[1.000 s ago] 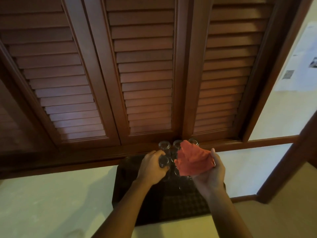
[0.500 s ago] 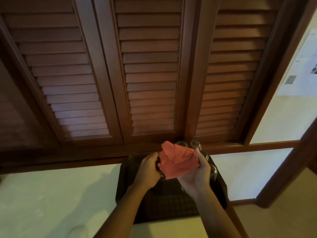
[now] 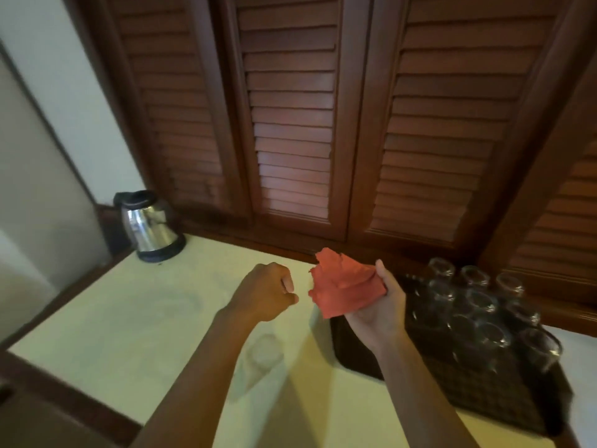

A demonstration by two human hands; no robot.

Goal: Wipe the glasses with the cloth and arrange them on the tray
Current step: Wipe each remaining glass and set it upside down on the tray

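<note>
A: Which step was it?
B: Between glasses, I'd judge. One glass [image 3: 263, 350] stood on the counter [image 3: 135, 318], at seven o'clock of the tray [image 3: 504, 402]; next called for picking it up.
A: The hands?
B: Left hand [image 3: 268, 292] hovered above it, curled and empty. Right hand [image 3: 381, 305], palm up, gripped the cloth [image 3: 345, 289].

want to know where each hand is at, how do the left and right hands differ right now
The left hand is curled into a loose fist and holds nothing; the right hand grips the red cloth. The left hangs over the bare counter, the right over the tray's edge. Both are raised off the surface.
</note>
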